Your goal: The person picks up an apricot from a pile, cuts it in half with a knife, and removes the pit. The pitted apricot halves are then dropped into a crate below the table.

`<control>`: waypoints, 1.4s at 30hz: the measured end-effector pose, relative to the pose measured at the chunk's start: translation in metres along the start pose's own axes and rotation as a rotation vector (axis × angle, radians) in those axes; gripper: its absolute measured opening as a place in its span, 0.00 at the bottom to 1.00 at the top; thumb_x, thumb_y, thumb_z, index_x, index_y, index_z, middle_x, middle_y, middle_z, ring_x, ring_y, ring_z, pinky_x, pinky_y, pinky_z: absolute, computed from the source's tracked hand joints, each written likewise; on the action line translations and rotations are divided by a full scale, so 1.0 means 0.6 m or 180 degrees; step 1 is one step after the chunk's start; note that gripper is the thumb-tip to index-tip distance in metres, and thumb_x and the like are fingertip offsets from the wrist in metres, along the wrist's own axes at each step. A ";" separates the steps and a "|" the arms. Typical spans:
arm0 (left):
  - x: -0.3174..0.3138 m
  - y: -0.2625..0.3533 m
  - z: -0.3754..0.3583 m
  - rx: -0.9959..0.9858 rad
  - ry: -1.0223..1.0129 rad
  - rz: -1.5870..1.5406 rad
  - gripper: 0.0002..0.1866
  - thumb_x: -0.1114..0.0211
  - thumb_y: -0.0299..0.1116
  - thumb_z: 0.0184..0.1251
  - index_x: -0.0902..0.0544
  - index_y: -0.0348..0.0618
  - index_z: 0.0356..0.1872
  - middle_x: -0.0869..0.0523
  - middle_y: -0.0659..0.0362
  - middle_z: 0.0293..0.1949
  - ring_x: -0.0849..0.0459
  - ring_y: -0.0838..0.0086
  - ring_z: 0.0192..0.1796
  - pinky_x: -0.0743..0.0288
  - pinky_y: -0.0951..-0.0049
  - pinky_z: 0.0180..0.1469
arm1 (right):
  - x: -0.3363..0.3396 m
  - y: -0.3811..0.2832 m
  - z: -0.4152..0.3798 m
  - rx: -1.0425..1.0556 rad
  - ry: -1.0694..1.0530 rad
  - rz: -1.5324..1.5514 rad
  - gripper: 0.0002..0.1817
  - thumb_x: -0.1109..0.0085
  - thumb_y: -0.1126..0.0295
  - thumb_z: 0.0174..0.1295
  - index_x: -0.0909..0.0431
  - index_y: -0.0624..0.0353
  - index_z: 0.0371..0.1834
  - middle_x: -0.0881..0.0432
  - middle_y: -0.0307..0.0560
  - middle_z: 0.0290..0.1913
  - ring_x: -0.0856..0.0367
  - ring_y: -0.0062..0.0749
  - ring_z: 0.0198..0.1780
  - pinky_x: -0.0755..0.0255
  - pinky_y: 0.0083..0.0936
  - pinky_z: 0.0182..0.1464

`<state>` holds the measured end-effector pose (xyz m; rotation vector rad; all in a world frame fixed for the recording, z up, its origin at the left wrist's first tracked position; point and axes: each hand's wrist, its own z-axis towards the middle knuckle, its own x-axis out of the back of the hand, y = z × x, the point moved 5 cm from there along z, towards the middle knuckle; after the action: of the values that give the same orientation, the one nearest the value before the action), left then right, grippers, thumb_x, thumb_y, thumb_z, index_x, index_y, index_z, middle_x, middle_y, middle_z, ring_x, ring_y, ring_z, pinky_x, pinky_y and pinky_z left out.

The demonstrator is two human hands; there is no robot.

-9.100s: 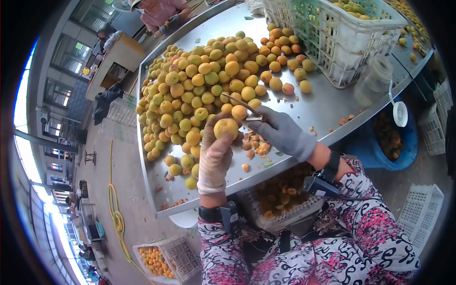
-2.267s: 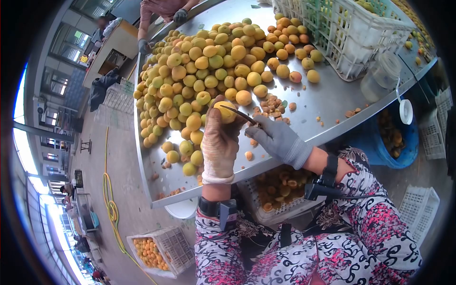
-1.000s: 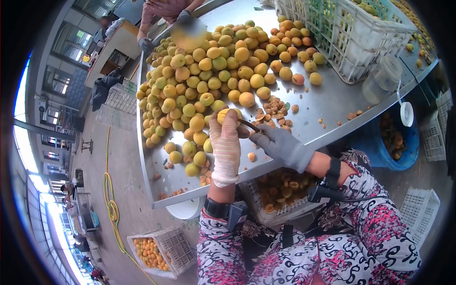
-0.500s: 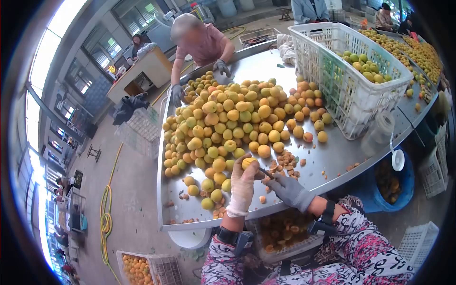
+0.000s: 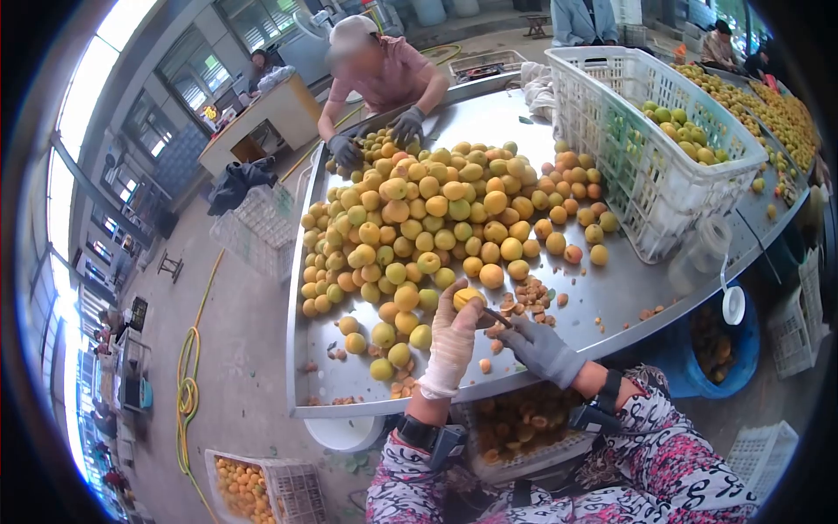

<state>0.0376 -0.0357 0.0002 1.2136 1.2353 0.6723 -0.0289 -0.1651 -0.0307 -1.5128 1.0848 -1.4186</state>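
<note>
My left hand (image 5: 449, 354), in a pale wrapped glove, is closed round a yellow apricot (image 5: 469, 299) above the table's near edge. A split line shows on the fruit's upper side. In a grey glove, my right hand (image 5: 546, 351) grips a small dark-handled knife (image 5: 498, 319) that points at the apricot. Its blade is mostly hidden, so whether it touches the fruit cannot be told. A large heap of apricots (image 5: 419, 214) lies just beyond both hands. Brownish apricot scraps (image 5: 531, 299) are scattered on the steel table (image 5: 602, 306) near my right hand.
A white plastic crate (image 5: 646, 166) with greenish fruit stands at the table's right. Below the edge are a crate of cut fruit (image 5: 524, 428), a white bucket (image 5: 345, 432) and a blue tub (image 5: 742, 349). Opposite, a co-worker's gloved hands (image 5: 375, 144) touch the heap.
The co-worker's hands have come closer together over the far side of the heap. My hands keep hold of the apricot and knife, with little movement. The view has shifted slightly.
</note>
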 end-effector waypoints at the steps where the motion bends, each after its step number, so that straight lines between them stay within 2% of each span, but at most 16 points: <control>1: 0.000 0.001 -0.003 -0.0014 -0.0012 -0.0020 0.25 0.41 0.29 0.65 0.35 0.35 0.61 0.20 0.57 0.37 0.18 0.75 0.36 0.23 0.77 0.42 | -0.002 0.000 -0.001 0.0004 -0.0017 -0.0011 0.19 0.50 0.52 0.68 0.23 0.59 0.42 0.18 0.49 0.28 0.18 0.43 0.34 0.27 0.34 0.38; 7: 0.005 -0.009 -0.005 -0.0172 -0.0063 -0.0030 0.26 0.41 0.29 0.64 0.35 0.37 0.62 0.21 0.58 0.40 0.19 0.77 0.36 0.23 0.78 0.41 | 0.003 -0.024 -0.020 0.0250 0.0033 -0.0439 0.16 0.54 0.56 0.70 0.22 0.55 0.44 0.18 0.48 0.31 0.18 0.40 0.34 0.27 0.32 0.37; 10: 0.000 0.000 -0.008 -0.0166 -0.0152 0.0038 0.26 0.41 0.29 0.64 0.35 0.39 0.63 0.21 0.59 0.40 0.19 0.77 0.36 0.23 0.78 0.40 | 0.006 -0.041 -0.031 0.0339 0.0227 -0.0238 0.15 0.55 0.59 0.71 0.21 0.54 0.46 0.19 0.47 0.31 0.19 0.35 0.33 0.27 0.30 0.36; 12: -0.003 0.006 -0.013 -0.0224 -0.0158 -0.0101 0.25 0.41 0.27 0.63 0.34 0.40 0.62 0.22 0.58 0.41 0.19 0.77 0.38 0.23 0.79 0.40 | 0.008 -0.038 -0.033 -0.0121 0.0056 -0.0438 0.15 0.54 0.60 0.70 0.20 0.55 0.47 0.19 0.46 0.30 0.20 0.30 0.32 0.28 0.27 0.35; 14: -0.014 0.019 -0.018 -0.0269 -0.0312 -0.0366 0.23 0.42 0.28 0.64 0.32 0.37 0.61 0.22 0.59 0.41 0.22 0.79 0.41 0.23 0.77 0.47 | 0.011 -0.052 -0.041 -0.0129 0.0210 -0.0335 0.15 0.52 0.59 0.70 0.21 0.57 0.46 0.20 0.46 0.28 0.21 0.29 0.31 0.28 0.27 0.34; 18: -0.030 0.027 -0.027 -0.0324 -0.0547 -0.0723 0.25 0.42 0.26 0.63 0.35 0.39 0.62 0.21 0.56 0.43 0.20 0.75 0.40 0.23 0.77 0.41 | 0.027 -0.087 -0.067 -0.0262 0.0422 -0.0527 0.18 0.49 0.57 0.68 0.22 0.62 0.43 0.21 0.47 0.24 0.21 0.30 0.27 0.29 0.27 0.32; 22: -0.023 0.017 -0.023 -0.0270 -0.0409 -0.0420 0.26 0.42 0.27 0.62 0.36 0.39 0.63 0.20 0.56 0.41 0.20 0.76 0.39 0.23 0.78 0.40 | 0.025 -0.054 -0.061 0.0119 0.0507 -0.0843 0.17 0.49 0.57 0.68 0.22 0.60 0.45 0.22 0.46 0.23 0.23 0.25 0.25 0.29 0.25 0.31; 23: -0.015 0.021 -0.023 -0.0382 -0.0327 -0.0217 0.23 0.44 0.25 0.61 0.33 0.40 0.59 0.22 0.58 0.41 0.20 0.77 0.38 0.21 0.75 0.41 | 0.027 -0.053 -0.064 0.0132 0.0487 -0.0828 0.17 0.49 0.57 0.68 0.22 0.60 0.45 0.22 0.46 0.23 0.23 0.25 0.25 0.29 0.25 0.31; 26: 0.042 0.059 -0.012 -0.0351 -0.0059 -0.0594 0.25 0.44 0.24 0.60 0.33 0.42 0.61 0.22 0.58 0.41 0.20 0.77 0.37 0.22 0.76 0.41 | 0.037 -0.047 -0.076 -0.0152 0.0391 -0.0154 0.17 0.47 0.59 0.67 0.23 0.62 0.46 0.21 0.43 0.24 0.24 0.21 0.27 0.30 0.22 0.31; 28: 0.048 0.055 -0.011 -0.0015 0.0181 -0.0252 0.27 0.45 0.22 0.60 0.34 0.44 0.63 0.21 0.57 0.42 0.20 0.76 0.36 0.22 0.76 0.40 | 0.066 -0.064 -0.058 -0.0019 0.0670 0.0057 0.18 0.44 0.60 0.66 0.24 0.65 0.47 0.20 0.39 0.26 0.25 0.18 0.28 0.30 0.20 0.32; 30: 0.012 0.025 -0.007 -0.0673 -0.0652 0.0165 0.29 0.45 0.20 0.60 0.36 0.46 0.64 0.22 0.58 0.42 0.20 0.77 0.36 0.23 0.75 0.39 | 0.073 -0.100 -0.038 -0.0230 0.0721 0.0276 0.21 0.40 0.60 0.63 0.26 0.67 0.50 0.21 0.37 0.26 0.25 0.17 0.27 0.30 0.16 0.30; 31: -0.014 0.021 -0.023 -0.0937 -0.0714 0.0721 0.28 0.43 0.23 0.60 0.35 0.44 0.64 0.21 0.57 0.39 0.22 0.78 0.34 0.26 0.77 0.33 | 0.072 -0.107 -0.026 -0.0277 0.0621 0.0651 0.22 0.39 0.60 0.62 0.27 0.66 0.51 0.22 0.37 0.26 0.26 0.16 0.25 0.31 0.15 0.27; 32: -0.031 0.023 -0.028 -0.1405 -0.0848 0.1396 0.30 0.42 0.24 0.59 0.37 0.45 0.65 0.20 0.52 0.41 0.18 0.69 0.37 0.23 0.68 0.38 | 0.069 -0.110 -0.014 -0.0309 0.0521 0.1029 0.24 0.38 0.59 0.61 0.29 0.65 0.53 0.23 0.37 0.26 0.26 0.16 0.24 0.31 0.14 0.24; 34: -0.043 0.039 -0.044 -0.1384 -0.0655 0.2441 0.33 0.39 0.26 0.57 0.40 0.45 0.66 0.19 0.48 0.41 0.16 0.60 0.39 0.23 0.62 0.41 | 0.055 -0.107 0.002 -0.0131 0.0359 0.1087 0.28 0.35 0.58 0.57 0.32 0.64 0.55 0.24 0.39 0.27 0.25 0.17 0.21 0.31 0.14 0.19; 40: -0.053 0.052 -0.045 -0.0512 -0.0760 0.2093 0.36 0.37 0.29 0.52 0.41 0.44 0.64 0.19 0.45 0.39 0.15 0.60 0.36 0.21 0.65 0.41 | 0.048 -0.079 0.015 -0.0390 -0.0076 0.1677 0.31 0.32 0.58 0.53 0.34 0.62 0.56 0.23 0.40 0.31 0.24 0.19 0.21 0.27 0.16 0.20; 42: -0.048 0.043 -0.035 -0.0805 -0.0776 0.2076 0.35 0.37 0.29 0.53 0.40 0.44 0.64 0.19 0.46 0.38 0.15 0.63 0.36 0.21 0.67 0.40 | 0.049 -0.090 0.015 -0.0235 0.0014 0.1695 0.31 0.31 0.59 0.52 0.34 0.62 0.55 0.23 0.40 0.31 0.24 0.19 0.21 0.27 0.15 0.21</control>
<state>0.0153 -0.0478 0.0363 1.4363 0.5173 1.0795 -0.0157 -0.1748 0.0292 -1.1477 1.4249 -1.0188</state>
